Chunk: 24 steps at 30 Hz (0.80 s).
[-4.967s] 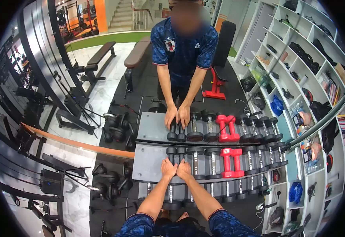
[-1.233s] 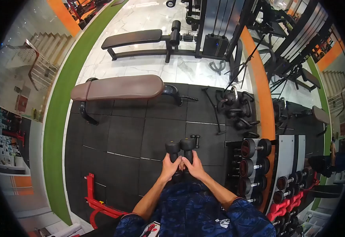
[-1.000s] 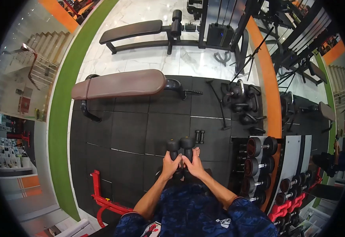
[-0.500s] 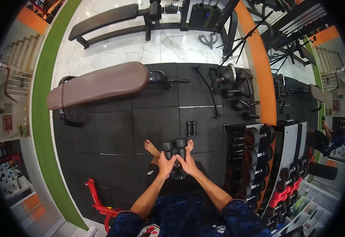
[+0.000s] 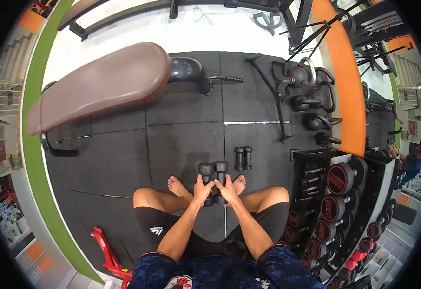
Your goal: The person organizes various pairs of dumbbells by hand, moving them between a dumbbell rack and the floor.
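Note:
My left hand (image 5: 202,190) grips the handle of a black dumbbell (image 5: 206,169). Beside it my right hand (image 5: 228,189) grips a second black dumbbell (image 5: 220,168). Both dumbbells point away from me, side by side, low over the black rubber floor mat (image 5: 181,139) between my bare feet. My knees are bent and spread on either side of my arms. A pair of small black dumbbells (image 5: 243,158) lies on the mat just beyond and right of my hands.
A brown padded bench (image 5: 95,86) stands at the far left. Kettlebells (image 5: 307,91) are grouped at the far right by an orange strip. A dumbbell rack (image 5: 335,192) fills the right side. A red frame (image 5: 107,255) lies at lower left.
I have squatted down since the earlier frames. The two dumbbells have come down with my hands toward the mat, and my bent knees and feet have come into view.

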Motion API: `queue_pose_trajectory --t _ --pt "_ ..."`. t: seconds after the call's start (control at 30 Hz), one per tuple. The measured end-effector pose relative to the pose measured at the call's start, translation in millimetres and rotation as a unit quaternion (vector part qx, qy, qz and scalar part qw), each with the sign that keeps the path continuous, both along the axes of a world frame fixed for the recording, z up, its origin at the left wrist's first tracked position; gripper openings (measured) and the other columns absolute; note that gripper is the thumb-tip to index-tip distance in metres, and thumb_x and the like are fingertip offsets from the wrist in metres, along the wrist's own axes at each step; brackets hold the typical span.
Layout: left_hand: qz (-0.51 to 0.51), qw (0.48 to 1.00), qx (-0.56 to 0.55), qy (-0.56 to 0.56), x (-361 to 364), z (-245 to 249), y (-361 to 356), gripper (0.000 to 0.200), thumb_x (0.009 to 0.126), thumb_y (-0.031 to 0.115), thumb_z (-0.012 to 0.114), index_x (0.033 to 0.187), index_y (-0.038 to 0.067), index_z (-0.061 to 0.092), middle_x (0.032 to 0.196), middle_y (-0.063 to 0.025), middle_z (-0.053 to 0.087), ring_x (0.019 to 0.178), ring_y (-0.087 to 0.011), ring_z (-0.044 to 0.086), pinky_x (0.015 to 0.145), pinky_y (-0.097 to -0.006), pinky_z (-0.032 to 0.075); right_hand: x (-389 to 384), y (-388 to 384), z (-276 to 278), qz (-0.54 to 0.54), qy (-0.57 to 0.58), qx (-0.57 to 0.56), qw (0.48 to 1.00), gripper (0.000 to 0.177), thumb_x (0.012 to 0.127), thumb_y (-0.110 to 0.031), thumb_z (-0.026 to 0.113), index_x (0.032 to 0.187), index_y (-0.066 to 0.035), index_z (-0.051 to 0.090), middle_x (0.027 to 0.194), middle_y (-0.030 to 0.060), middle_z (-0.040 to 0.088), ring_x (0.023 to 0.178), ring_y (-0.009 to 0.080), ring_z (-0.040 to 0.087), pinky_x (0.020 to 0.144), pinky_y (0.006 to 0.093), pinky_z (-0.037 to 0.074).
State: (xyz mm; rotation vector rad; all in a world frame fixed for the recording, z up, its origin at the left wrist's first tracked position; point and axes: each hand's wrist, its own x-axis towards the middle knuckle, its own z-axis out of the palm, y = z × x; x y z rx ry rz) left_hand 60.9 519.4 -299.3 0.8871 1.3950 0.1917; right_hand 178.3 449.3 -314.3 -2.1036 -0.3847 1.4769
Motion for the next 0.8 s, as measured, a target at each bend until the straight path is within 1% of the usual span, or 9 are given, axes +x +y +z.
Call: queue_pose_trajectory --t 0.03,0.17,0.2,0.23,0.33,0.47,0.57,0.67,0.8 --pt "0.007 1.000 -0.012 -0.006 5 -22 0 0.030 0.077 0.010 0.061 0.103 0.002 0.047 0.082 -0.0080 0.057 0.067 -0.0145 0.056 0.056 -0.0298 0.046 6 2 -26 0.056 -0.057 0.003 0.997 0.067 0.087 -0.038 0.062 0.133 0.003 0.036 0.121 0.0264 0.053 0.113 0.0342 0.052 0.093 0.0393 0.042" --pt "0.006 0.999 -0.033 -0.013 25 -120 -4 0.031 0.079 0.012 0.059 0.105 0.001 0.045 0.088 -0.0112 0.058 0.074 -0.0181 0.058 0.061 -0.0319 0.048 26 4 -115 0.070 -0.105 -0.019 0.992 0.068 0.086 -0.038 0.062 0.133 0.003 0.036 0.124 0.0300 0.051 0.119 0.0387 0.050 0.098 0.0412 0.039" --pt "0.003 0.999 -0.036 -0.017 30 -141 -4 0.032 0.080 0.013 0.059 0.105 0.001 0.044 0.090 -0.0119 0.058 0.077 -0.0188 0.059 0.062 -0.0322 0.048 31 7 -128 0.054 -0.106 -0.016 0.993 0.069 0.085 -0.037 0.063 0.133 0.004 0.036 0.125 0.0305 0.050 0.119 0.0398 0.049 0.099 0.0414 0.039" --pt "-0.007 0.999 -0.035 -0.011 34 -162 -5 0.033 0.081 0.015 0.059 0.106 0.001 0.043 0.098 -0.0147 0.058 0.085 -0.0219 0.059 0.070 -0.0352 0.049 35 8 -138 0.041 -0.106 -0.015 0.993 0.069 0.085 -0.036 0.064 0.134 0.005 0.036 0.126 0.0311 0.049 0.120 0.0409 0.048 0.100 0.0416 0.038" --pt "-0.035 0.999 0.009 0.001 45 -237 -14 0.036 0.083 0.018 0.060 0.108 0.000 0.042 0.103 -0.0178 0.056 0.090 -0.0247 0.058 0.077 -0.0387 0.048 47 9 -194 0.007 -0.136 -0.005 0.991 0.066 0.083 -0.032 0.065 0.132 0.005 0.039 0.124 0.0308 0.051 0.118 0.0420 0.049 0.099 0.0422 0.039" --pt "-0.091 0.995 0.009 0.046 62 -274 -8 0.041 0.083 0.022 0.061 0.111 -0.001 0.041 0.105 -0.0233 0.058 0.095 -0.0310 0.059 0.083 -0.0409 0.046 52 18 -225 -0.012 -0.175 -0.047 0.983 0.062 0.081 -0.029 0.067 0.129 0.004 0.043 0.120 0.0292 0.055 0.115 0.0412 0.052 0.097 0.0420 0.041" --pt "-0.120 0.990 0.034 0.065 72 -288 -8 0.047 0.084 0.026 0.062 0.113 -0.003 0.039 0.108 -0.0292 0.058 0.103 -0.0388 0.058 0.084 -0.0423 0.046 55 19 -236 -0.010 -0.204 -0.073 0.976 0.064 0.080 -0.029 0.068 0.129 0.004 0.043 0.120 0.0292 0.055 0.115 0.0402 0.052 0.098 0.0412 0.041" --pt "-0.133 0.987 0.059 0.060 80 -294 -9 0.051 0.084 0.027 0.063 0.113 -0.008 0.039 0.107 -0.0352 0.057 0.103 -0.0452 0.057 0.087 -0.0460 0.045 61 16 -248 -0.006 -0.223 -0.099 0.970 0.064 0.080 -0.028 0.069 0.129 0.003 0.043 0.120 0.0283 0.055 0.114 0.0401 0.053 0.098 0.0416 0.041" --pt "-0.163 0.981 0.085 0.068 81 -302 -8 0.054 0.084 0.030 0.065 0.112 -0.008 0.039 0.106 -0.0347 0.057 0.102 -0.0450 0.058 0.087 -0.0465 0.046 62 12 -263 -0.014 -0.223 -0.113 0.968 0.061 0.080 -0.025 0.068 0.129 0.002 0.044 0.126 0.0251 0.052 0.116 0.0391 0.051 0.099 0.0417 0.041"
